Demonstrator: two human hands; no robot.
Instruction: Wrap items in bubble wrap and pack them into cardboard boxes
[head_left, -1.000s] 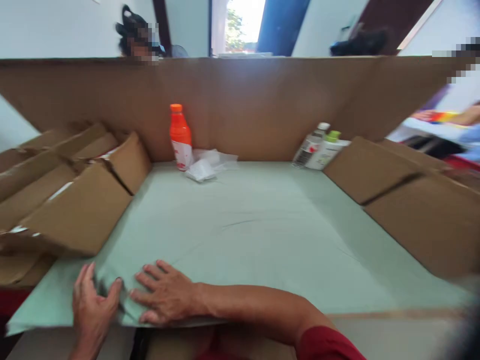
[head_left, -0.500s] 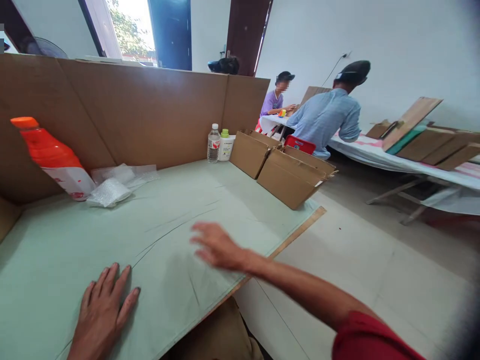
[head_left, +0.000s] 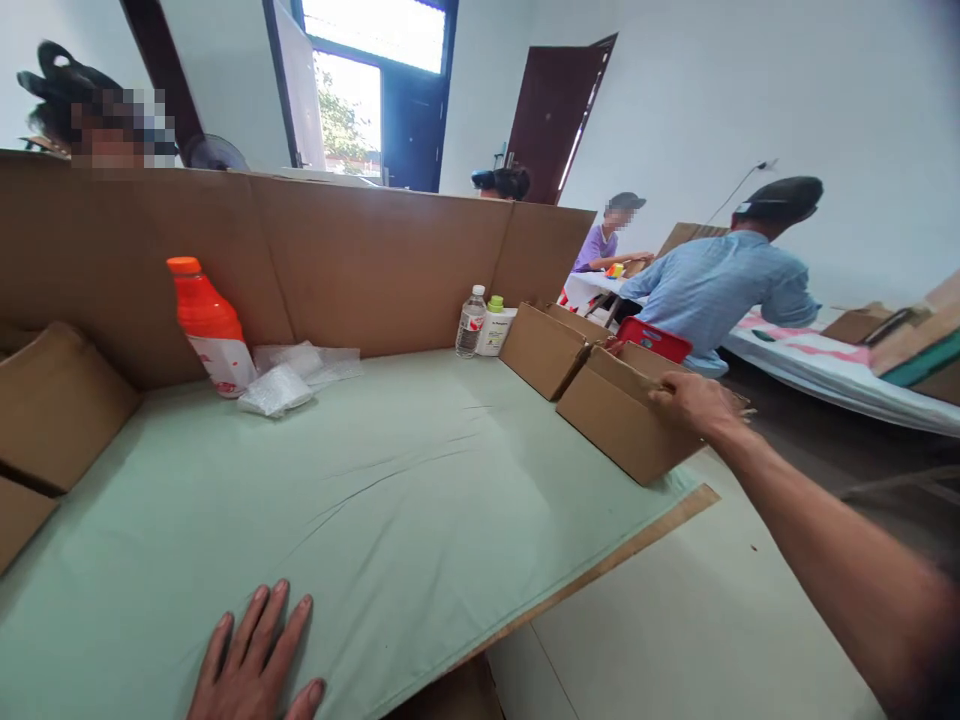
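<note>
Right hand [head_left: 694, 402] reaches out to nearer cardboard box [head_left: 626, 425] at right edge of green-covered table [head_left: 420, 500]; fingers curl over box's top rim, seemingly gripping it, though blur leaves that unsure. Second cardboard box [head_left: 541, 350] touches it behind. Left hand [head_left: 251, 670] lies flat on green cover, fingers spread, holding nothing. Orange bottle [head_left: 208, 325] and plastic wrap [head_left: 289, 375] stand by cardboard partition [head_left: 360, 265]. Person in blue shirt [head_left: 724, 290] sits beyond.

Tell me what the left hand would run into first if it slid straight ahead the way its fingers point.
The left hand lies flat on the green sheet, fingers pointing up-right across bare sheet. The first thing in line looks like the cardboard wall, though depth is hard to judge.
</note>
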